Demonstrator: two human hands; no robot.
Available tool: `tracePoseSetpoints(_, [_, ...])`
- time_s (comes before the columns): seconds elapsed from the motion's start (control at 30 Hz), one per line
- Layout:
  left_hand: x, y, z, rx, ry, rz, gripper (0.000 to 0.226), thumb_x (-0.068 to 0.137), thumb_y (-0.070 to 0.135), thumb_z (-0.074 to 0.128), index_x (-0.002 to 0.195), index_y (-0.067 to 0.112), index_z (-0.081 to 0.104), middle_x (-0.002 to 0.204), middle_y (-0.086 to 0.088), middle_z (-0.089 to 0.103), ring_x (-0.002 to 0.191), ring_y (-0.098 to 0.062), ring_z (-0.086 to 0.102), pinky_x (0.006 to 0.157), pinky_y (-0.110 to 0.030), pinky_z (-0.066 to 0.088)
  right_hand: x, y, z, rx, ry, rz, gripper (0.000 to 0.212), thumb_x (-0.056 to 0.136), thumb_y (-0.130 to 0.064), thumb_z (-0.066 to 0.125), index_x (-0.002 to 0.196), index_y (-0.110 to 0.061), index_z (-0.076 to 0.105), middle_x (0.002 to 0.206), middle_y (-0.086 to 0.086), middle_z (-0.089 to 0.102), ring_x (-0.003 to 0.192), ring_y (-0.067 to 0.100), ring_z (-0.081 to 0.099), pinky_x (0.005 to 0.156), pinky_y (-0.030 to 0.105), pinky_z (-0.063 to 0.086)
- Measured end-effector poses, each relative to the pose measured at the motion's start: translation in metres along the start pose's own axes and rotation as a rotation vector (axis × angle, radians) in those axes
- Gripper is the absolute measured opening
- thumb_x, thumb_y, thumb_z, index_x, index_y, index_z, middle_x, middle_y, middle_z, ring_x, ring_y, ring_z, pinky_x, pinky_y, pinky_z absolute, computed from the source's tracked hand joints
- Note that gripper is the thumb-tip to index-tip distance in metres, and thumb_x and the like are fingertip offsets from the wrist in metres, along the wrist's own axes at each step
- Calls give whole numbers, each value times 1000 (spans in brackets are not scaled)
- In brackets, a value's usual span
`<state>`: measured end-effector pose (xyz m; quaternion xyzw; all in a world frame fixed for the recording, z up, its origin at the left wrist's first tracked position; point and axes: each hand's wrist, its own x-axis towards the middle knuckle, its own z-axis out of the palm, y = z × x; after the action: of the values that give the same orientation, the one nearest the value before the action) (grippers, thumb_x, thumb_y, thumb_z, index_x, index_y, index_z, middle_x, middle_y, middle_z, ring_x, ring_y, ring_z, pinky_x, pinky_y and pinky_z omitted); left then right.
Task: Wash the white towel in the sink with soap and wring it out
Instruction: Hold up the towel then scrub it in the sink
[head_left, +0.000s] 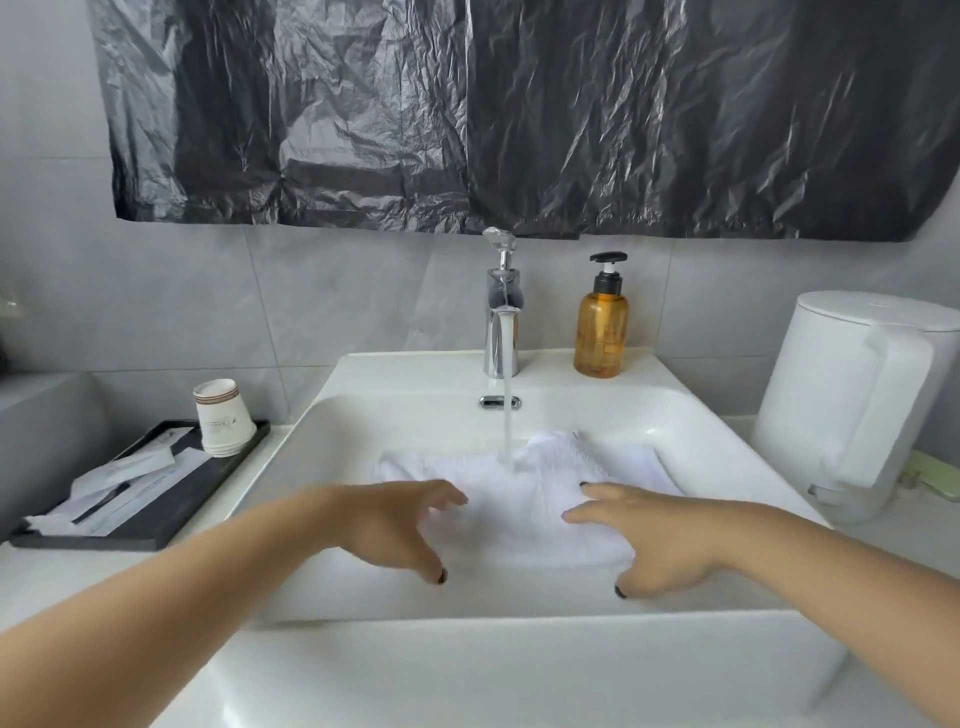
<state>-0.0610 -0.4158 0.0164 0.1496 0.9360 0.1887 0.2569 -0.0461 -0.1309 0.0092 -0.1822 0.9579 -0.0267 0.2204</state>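
1. White towel (524, 493): soft, nubby cloth, folded into a rough rectangle, lying flat on the floor of the sink (675, 410). The far edge is rumpled; the near edge is a thick rounded fold.
2. Water stream (506, 410): a thin straight column from the faucet (501, 322), landing on the towel's far middle.
3. Left hand (395, 525): over the towel's left near corner, fingers spread and loosely bent, gripping nothing; dark polish on the nails. Whether the fingertips touch the cloth, cannot tell.
4. Right hand (654, 535): over the towel's right side, fingers spread fairly straight, holding nothing, fingertips at or just above the cloth.
5. Sink: glossy white ceramic, rectangular with rounded corners and a broad flat near rim. Bare basin floor shows left of the towel and between towel and near wall.
6. Faucet: polished chrome with a clear knob-like handle; a chrome overflow slot (500, 401) sits in the back wall below it.
7. Soap bottle (601, 327): amber translucent plastic, black pump, upright on the back ledge just right of the faucet.
8. Left surface: a black tray (171, 514) carrying stacked paper cups (223, 421) and wrapped sachets.
9. Right: a smooth white lidded bin (852, 400), near the sink's edge.
10. Above: crinkled black plastic sheeting (519, 114) over a grey tiled wall.
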Motion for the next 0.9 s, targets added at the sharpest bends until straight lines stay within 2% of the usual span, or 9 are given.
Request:
tracePoseSetpoints(0.1, [13,-5,19,443,50,15,71,93,22,58,155,21,25,154,3,33,142,-19,36,113,-32,33,13,-1,1,-143,77,12,64,85,-6,56,144,-24,38,149,-6,29,138,22,36,106,37,39])
tracePoseSetpoints(0.23, [18,-3,23,773,253,69,48,90,5,44,137,18,45,128,-3,55,115,-28,57,85,-36,46,16,-15,-8,-358,252,-9,22,83,2,51,89,-19,51,92,0,49,91,27,52,69,35,42])
tracePoseSetpoints(0.33, [10,9,15,771,378,32,32,91,11,43,119,22,53,115,-4,62,105,-30,60,72,-32,40,10,-19,-15,-340,311,-4,26,83,-3,51,71,-23,40,74,-2,38,74,26,45,55,31,29])
tracePoseSetpoints(0.47, [-1,11,-17,512,482,-56,19,86,13,44,97,25,53,111,-5,64,102,-27,57,69,-29,36,9,-4,-33,140,511,-14,17,73,-7,50,59,-12,42,62,-1,43,63,20,40,57,34,33])
tracePoseSetpoints(0.57, [9,8,-32,411,532,-140,41,81,12,48,119,26,53,122,-3,63,109,-26,58,81,-32,48,15,-7,-38,155,609,74,20,79,-8,53,94,-18,63,98,-4,61,95,20,57,77,37,51])
tracePoseSetpoints(0.63, [17,18,-32,329,496,-84,61,82,11,53,140,25,43,137,-2,55,125,-25,52,98,-35,47,22,-13,-36,52,556,98,46,87,-11,54,131,-23,50,129,-2,50,119,22,50,94,39,47])
tracePoseSetpoints(0.7, [24,33,-25,193,342,18,73,88,18,61,153,25,29,154,-2,41,141,-22,38,111,-32,36,25,-22,-30,106,390,5,56,89,-20,56,143,-26,40,144,-1,40,133,23,42,106,38,39])
tracePoseSetpoints(0.8, [36,38,-1,218,-28,-17,93,91,39,66,160,24,6,166,3,12,153,-17,7,123,-35,13,27,-32,-11,42,22,-35,77,89,-44,59,154,-36,18,163,-9,7,151,20,7,120,45,18])
tracePoseSetpoints(0.9, [52,21,16,448,-99,-62,105,89,61,57,156,29,-17,166,9,-14,152,-13,-15,123,-49,-4,31,-28,-4,-60,-66,27,89,91,-59,50,152,-43,-13,158,-15,-29,147,14,-24,119,56,-2])
